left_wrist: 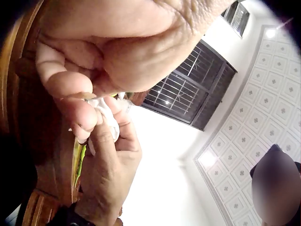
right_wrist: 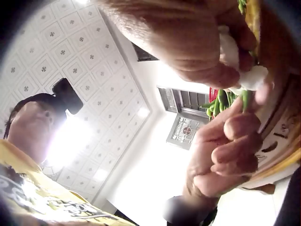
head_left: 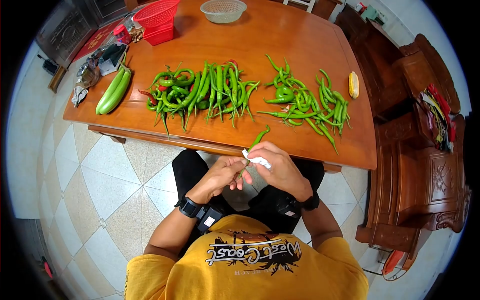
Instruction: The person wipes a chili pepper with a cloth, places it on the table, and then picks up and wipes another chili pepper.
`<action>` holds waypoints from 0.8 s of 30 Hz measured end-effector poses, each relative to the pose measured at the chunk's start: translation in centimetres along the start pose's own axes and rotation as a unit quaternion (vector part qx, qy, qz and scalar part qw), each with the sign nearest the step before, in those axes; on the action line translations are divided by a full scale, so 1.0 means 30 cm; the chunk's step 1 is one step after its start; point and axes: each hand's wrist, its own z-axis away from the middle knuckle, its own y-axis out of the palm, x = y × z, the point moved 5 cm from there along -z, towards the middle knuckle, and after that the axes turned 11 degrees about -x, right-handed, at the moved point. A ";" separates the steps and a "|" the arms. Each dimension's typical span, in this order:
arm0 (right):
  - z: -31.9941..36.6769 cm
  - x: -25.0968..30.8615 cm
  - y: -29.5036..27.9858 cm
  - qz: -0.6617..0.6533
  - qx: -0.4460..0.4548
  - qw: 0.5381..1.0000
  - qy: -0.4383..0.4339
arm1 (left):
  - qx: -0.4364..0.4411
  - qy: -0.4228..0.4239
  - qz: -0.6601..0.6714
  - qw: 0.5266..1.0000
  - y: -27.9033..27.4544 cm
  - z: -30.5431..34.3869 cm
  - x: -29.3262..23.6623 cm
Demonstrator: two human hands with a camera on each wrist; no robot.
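Observation:
Over the lap, just off the table's front edge, my left hand (head_left: 220, 176) pinches the lower end of a long green chili pepper (head_left: 258, 137). My right hand (head_left: 282, 169) grips a crumpled white tissue (head_left: 261, 161) against the middle of that pepper, whose curved upper end sticks out above the fingers. In the right wrist view the tissue (right_wrist: 254, 77) wraps the pepper (right_wrist: 246, 101) close above the curled fingers of the left hand (right_wrist: 225, 160). The left wrist view has both hands nearly meeting at the tissue (left_wrist: 107, 117), most of the pepper hidden there.
On the wooden table (head_left: 280, 40) lie a large chili pile (head_left: 200, 92) and a looser chili group (head_left: 305, 102) to its right. Two long green eggplants (head_left: 114, 92) lie left, a corn cob (head_left: 354, 85) right. Red baskets (head_left: 157, 22) and a pale colander (head_left: 223, 11) stand behind.

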 end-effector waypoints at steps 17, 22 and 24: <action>-0.023 -0.070 -0.077 0.077 -0.092 0.993 0.019 | 0.019 -0.005 0.002 1.000 0.003 0.016 -0.001; -0.004 0.000 -0.024 -0.009 0.007 1.000 0.020 | 0.018 0.002 -0.001 1.000 0.008 0.015 -0.004; 0.000 0.008 -0.011 -0.034 0.035 0.998 0.026 | 0.015 0.001 -0.005 1.000 0.008 0.013 -0.003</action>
